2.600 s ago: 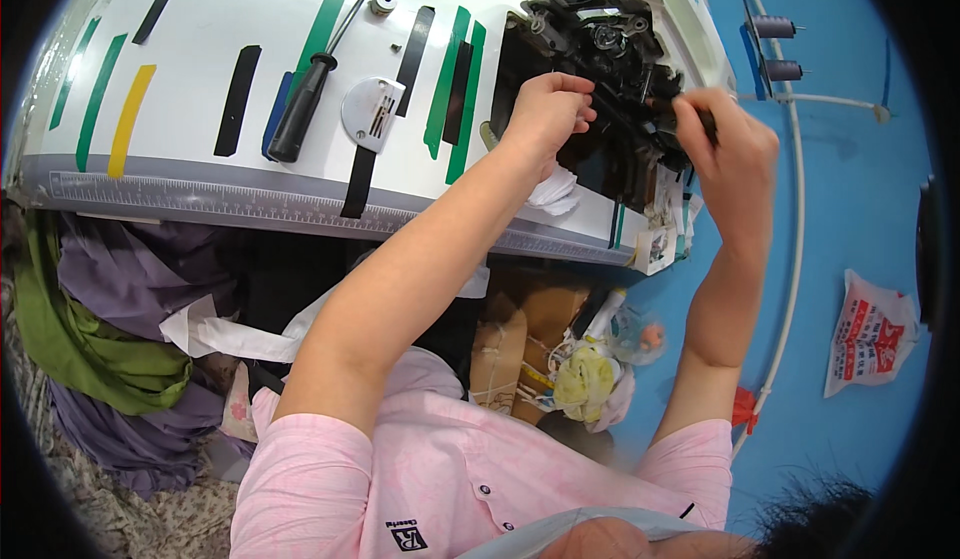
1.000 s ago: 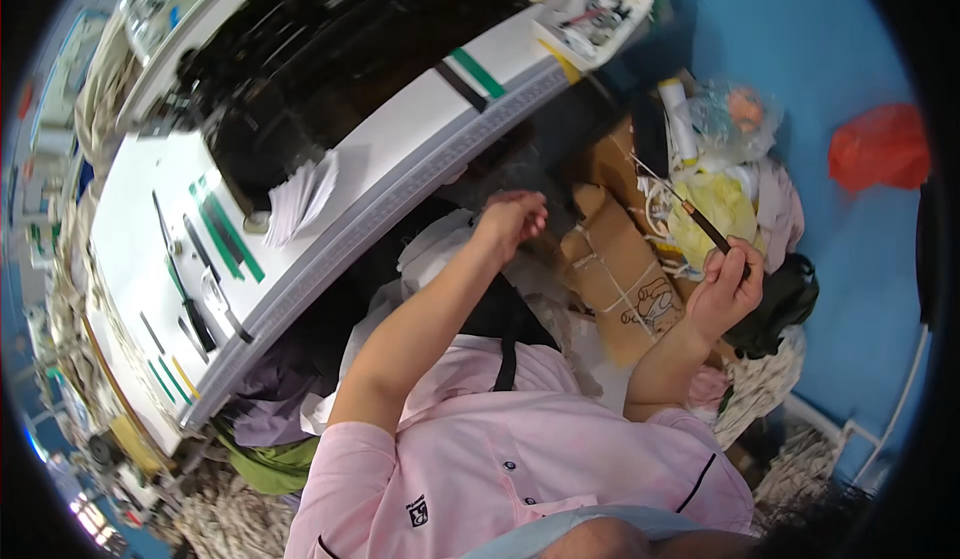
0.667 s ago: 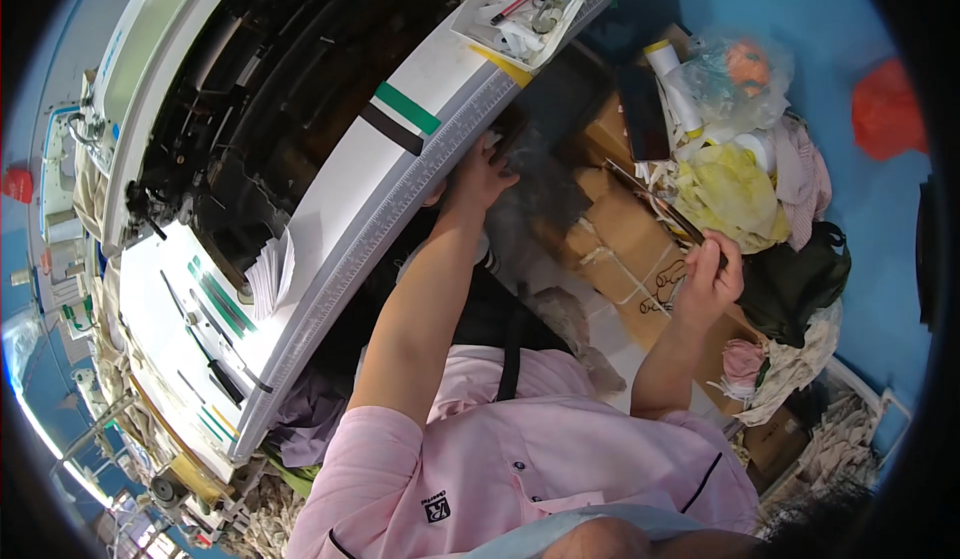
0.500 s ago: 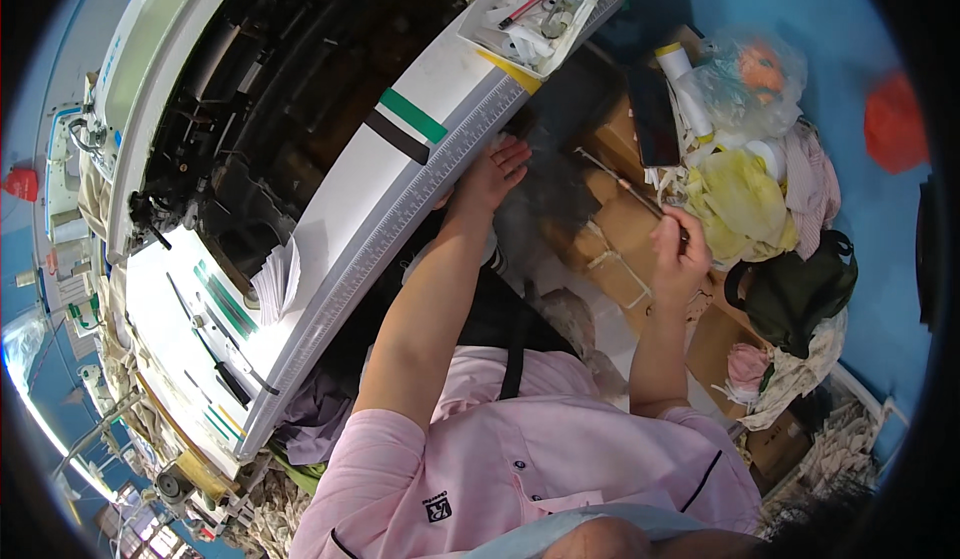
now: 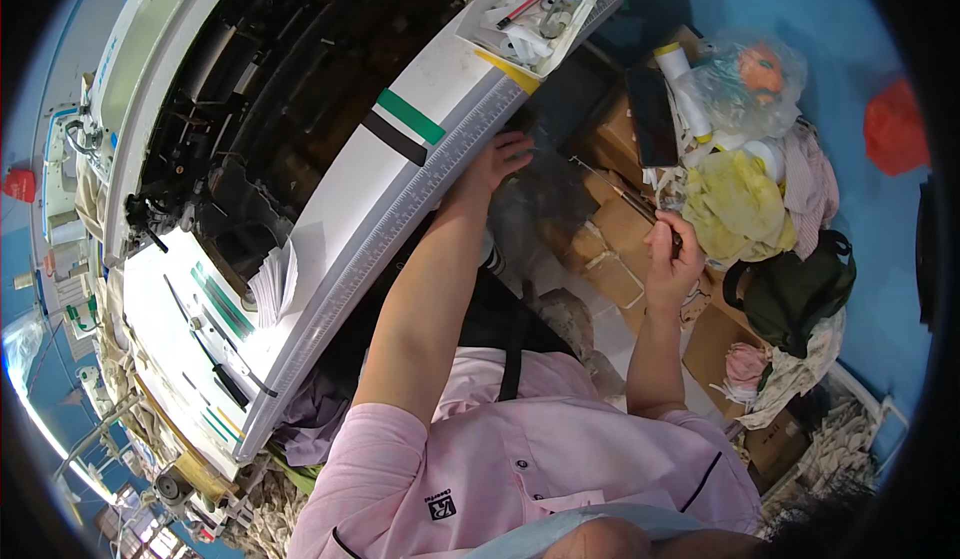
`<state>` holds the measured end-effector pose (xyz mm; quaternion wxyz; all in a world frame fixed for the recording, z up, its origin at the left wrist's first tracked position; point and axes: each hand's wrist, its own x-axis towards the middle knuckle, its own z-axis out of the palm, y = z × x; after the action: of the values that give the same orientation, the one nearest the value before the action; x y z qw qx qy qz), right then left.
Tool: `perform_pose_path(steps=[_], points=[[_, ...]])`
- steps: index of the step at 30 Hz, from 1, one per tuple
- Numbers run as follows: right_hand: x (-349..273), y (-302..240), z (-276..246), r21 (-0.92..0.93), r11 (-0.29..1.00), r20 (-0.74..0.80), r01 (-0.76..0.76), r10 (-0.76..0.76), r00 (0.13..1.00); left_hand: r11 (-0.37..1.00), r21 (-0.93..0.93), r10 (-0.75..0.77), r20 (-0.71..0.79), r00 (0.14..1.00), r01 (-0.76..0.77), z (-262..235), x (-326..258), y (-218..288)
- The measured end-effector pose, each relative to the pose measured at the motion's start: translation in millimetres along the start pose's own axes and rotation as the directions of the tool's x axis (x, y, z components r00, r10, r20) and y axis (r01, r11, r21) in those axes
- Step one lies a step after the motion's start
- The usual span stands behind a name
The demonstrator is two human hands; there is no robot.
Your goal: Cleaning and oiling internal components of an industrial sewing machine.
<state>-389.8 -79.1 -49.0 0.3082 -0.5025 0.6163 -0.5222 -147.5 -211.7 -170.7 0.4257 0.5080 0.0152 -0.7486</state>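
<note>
Grip: we find the right hand [image 5: 675, 269] curled around the dark handle of a slim brown-and-black tool [image 5: 632, 202], its thin shaft pointing up and leftward, toward the bench. The tool is out beyond the bench's front edge, nearer the right corner than the left, in front of some brown cardboard [image 5: 610, 224]; we cannot tell whether its tip touches anything. We note the left hand [image 5: 493, 169] at the front edge, short of the right corner, fingers extended outward and part of the palm hidden; whether it holds anything we cannot tell.

The bench [image 5: 345, 184] has a white top with a grey ruler strip [image 5: 400, 219] along the front edge. Near the right corner we record a white tray [image 5: 490, 47] of small parts, with a red pencil [image 5: 527, 5] lying across them. Yellow tape [image 5: 512, 72] sits just beside the tray. Further left, a green tape strip [image 5: 410, 116] and a black tape strip [image 5: 394, 139] lie side by side, running back from the front edge. Behind them is a dark cavity [image 5: 270, 79] containing machine parts; a stack of white sheets [image 5: 272, 284] stands at its left end. Toward the bench's left corner we see a black-handled screwdriver [image 5: 230, 386].

Past the right hand: a crumpled yellow cloth [image 5: 740, 199], a white spool [image 5: 685, 94] and a dark green bag [image 5: 800, 294].
</note>
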Motion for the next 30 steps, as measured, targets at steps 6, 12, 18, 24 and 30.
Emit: perform_pose_path(steps=[6, 12, 18, 24, 30], points=[[-1.7, -2.1, -3.7, -0.038, 0.999, 0.023, 0.028, -0.027, 0.999, 0.939, 0.325, 0.210, -0.280, 0.937, -0.113, 15.3, 12.2, 12.6], [-5.3, 1.8, -7.1, -0.038, 0.999, -0.011, -0.021, 0.021, 1.000, 0.930, 0.336, 0.202, -0.121, 0.972, -0.152, 21.5, -1.2, 1.1], [2.0, -8.4, 28.4, 0.083, 0.996, 0.095, -0.021, 0.014, 0.995, 0.886, 0.441, 0.269, -0.236, 0.934, -0.143, -23.2, 7.3, 19.8], [18.8, 76.9, 64.6, -0.620, 0.729, 0.321, 0.289, -0.099, 0.942, 0.875, 0.455, 0.172, 0.027, 0.985, -0.165, -5.6, -38.1, -45.3], [-26.0, -35.5, 69.9, -0.313, 0.796, 0.478, 0.519, -0.340, 0.810, 0.995, 0.094, -0.054, 0.143, 0.988, 0.041, -6.0, -96.4, -55.7]])
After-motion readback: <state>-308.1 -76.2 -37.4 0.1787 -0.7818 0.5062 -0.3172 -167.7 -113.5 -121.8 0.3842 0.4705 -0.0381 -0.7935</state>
